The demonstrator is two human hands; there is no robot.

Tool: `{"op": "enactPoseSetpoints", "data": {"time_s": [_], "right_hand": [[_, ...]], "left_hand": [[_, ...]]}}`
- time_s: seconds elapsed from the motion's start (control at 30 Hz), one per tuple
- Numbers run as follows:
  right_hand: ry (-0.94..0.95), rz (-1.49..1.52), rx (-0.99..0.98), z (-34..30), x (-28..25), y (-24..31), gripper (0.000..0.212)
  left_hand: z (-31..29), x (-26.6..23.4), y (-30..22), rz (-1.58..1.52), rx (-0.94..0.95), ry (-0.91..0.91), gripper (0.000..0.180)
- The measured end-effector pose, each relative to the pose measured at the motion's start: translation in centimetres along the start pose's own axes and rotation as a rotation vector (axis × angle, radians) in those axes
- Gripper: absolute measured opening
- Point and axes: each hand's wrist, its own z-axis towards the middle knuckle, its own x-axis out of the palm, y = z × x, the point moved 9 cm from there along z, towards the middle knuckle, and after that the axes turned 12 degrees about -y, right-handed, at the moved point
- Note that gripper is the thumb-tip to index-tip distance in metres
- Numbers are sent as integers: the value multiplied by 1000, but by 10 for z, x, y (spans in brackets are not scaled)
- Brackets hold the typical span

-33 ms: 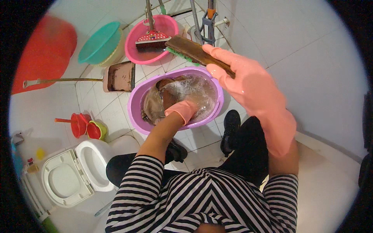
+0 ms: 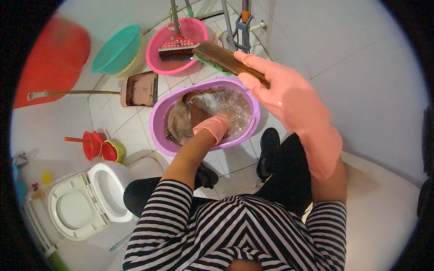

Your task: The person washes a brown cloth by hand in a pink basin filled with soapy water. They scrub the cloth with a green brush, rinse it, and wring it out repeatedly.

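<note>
The brush (image 2: 230, 61) is gripped by the right hand (image 2: 289, 92) near the purple tub's (image 2: 156, 122) far rim. The left hand (image 2: 211, 128) is sunk in water (image 2: 238, 105) right of brownish cloth (image 2: 180, 124); its grip cannot be told.

Pale tiled walls (image 2: 343, 77) meet a white tiled floor (image 2: 237, 165).

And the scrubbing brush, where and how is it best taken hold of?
I'd grip the brush by its near end, from the right, as the right hand does: the brown back is long and narrow, and green bristles line the lower-left side.
</note>
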Motion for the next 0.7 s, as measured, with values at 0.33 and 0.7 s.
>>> {"op": "enactPoseSetpoints", "data": {"time_s": [0.33,0.7], "right_hand": [[36,-79,136,-2,-7,-7,49],[-3,61,20,1,-3,-7,45]], "left_hand": [[-18,-111,-1,-279,231,-229,62],[-45,-78,0,-292,38,-157,96]]}}
